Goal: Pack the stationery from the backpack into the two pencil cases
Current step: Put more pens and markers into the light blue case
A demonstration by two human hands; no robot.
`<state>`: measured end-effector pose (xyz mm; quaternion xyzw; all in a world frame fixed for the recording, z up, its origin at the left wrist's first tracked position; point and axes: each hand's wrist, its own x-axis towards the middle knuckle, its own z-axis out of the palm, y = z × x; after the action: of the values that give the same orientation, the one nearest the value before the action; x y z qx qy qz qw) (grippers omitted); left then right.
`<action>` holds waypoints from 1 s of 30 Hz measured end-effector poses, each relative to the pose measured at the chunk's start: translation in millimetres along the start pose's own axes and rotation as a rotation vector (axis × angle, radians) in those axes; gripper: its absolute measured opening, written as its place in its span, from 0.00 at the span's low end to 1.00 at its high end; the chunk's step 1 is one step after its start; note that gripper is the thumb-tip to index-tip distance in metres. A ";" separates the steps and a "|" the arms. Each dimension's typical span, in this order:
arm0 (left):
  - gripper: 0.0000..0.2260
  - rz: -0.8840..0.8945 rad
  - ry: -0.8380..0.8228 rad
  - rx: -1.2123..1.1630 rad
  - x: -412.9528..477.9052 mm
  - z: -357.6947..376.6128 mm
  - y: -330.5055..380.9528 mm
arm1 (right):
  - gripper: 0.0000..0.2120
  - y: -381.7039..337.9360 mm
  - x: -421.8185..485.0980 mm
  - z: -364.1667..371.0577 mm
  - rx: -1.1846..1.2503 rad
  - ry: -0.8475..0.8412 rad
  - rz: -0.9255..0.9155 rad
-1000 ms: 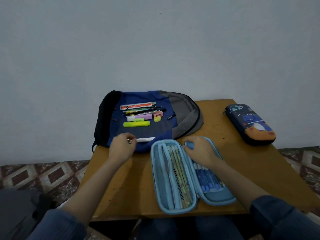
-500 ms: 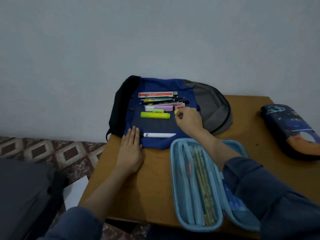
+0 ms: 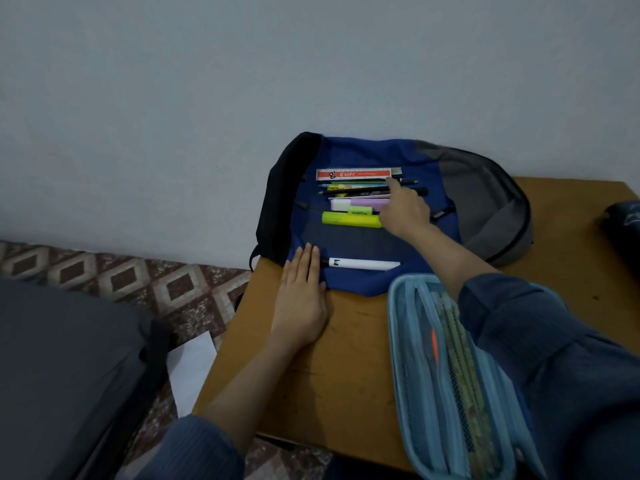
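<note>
One head-worn camera, looking forward and down.
It views the worktop (image 3: pixel 311 368) from close above, a wall behind, floor at left.

The only wording that can be read is "g'soft", printed in white on the red band of a long flat packet (image 3: pixel 353 174). It lies farthest away among the stationery on the blue backpack (image 3: pixel 346 154). A larger "g'" stands on the white patch at the packet's left end, and the finer line right of the name is too small to read. The white pen (image 3: pixel 360 264), nearest of all, bears a black mark near its left end that cannot be made out. The print on the green label (image 3: pixel 360 212) and on the black pencil (image 3: pixel 360 192) is blurred.
</note>
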<state>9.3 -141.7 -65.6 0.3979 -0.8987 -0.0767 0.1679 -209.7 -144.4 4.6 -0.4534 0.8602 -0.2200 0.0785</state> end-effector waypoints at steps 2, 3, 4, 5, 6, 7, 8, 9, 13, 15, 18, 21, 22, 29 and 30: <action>0.25 0.001 -0.001 0.003 0.0 0.5 -0.1 | 0.24 2.1 3.4 -0.8 -0.054 -0.040 0.014; 0.25 0.002 -0.001 0.009 0.0 0.8 -0.4 | 0.22 3.2 4.6 -1.2 -0.071 -0.040 0.015; 0.25 0.004 0.000 0.014 -0.1 0.8 -0.5 | 0.20 4.2 4.9 -1.4 -0.077 -0.030 0.016; 0.26 0.009 0.004 0.016 0.3 0.5 -0.7 | 0.19 4.9 5.0 -1.8 -0.077 -0.015 0.019; 0.26 0.017 0.009 0.013 0.5 0.3 -1.0 | 0.20 5.5 4.8 -2.3 -0.067 0.003 0.022; 0.26 0.022 0.017 0.002 0.5 -0.2 -1.0 | 0.21 6.8 4.5 -2.5 -0.048 0.023 0.029; 0.26 0.025 0.021 -0.018 0.3 -0.6 -1.0 | 0.21 8.5 5.2 -2.6 -0.018 0.051 0.038; 0.27 0.030 0.025 -0.039 -0.1 -1.0 0.1 | 0.22 10.5 4.8 -3.4 0.030 0.086 0.058; 0.24 0.058 0.094 -0.056 -0.3 -5.8 1.9 | 0.17 14.2 2.1 -13.3 0.316 0.291 0.130; 0.18 0.194 0.174 -0.010 -0.3 -5.7 4.6 | 0.12 14.2 -5.0 -25.0 0.444 0.385 0.144; 0.14 0.435 0.130 0.053 0.8 -3.4 7.6 | 0.04 18.6 -11.0 -36.5 0.651 0.452 0.164; 0.16 0.494 0.028 0.123 4.7 -2.8 8.8 | 0.09 34.0 -16.1 -43.9 0.765 0.428 0.220; 0.17 0.493 -0.002 0.141 6.5 -4.2 10.0 | 0.10 36.9 -22.5 -48.3 0.787 0.420 0.230; 0.23 0.328 -0.175 0.095 20.7 -16.6 40.9 | 0.11 50.8 -76.4 -70.7 0.923 0.320 0.263; 0.23 0.292 -0.182 0.068 21.2 -18.0 44.4 | 0.11 53.8 -82.4 -72.9 0.944 0.305 0.262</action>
<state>-28.1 -127.7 -31.8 0.2599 -0.9605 -0.0568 0.0818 -226.7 -28.4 40.0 -0.2195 0.7182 -0.6366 0.1752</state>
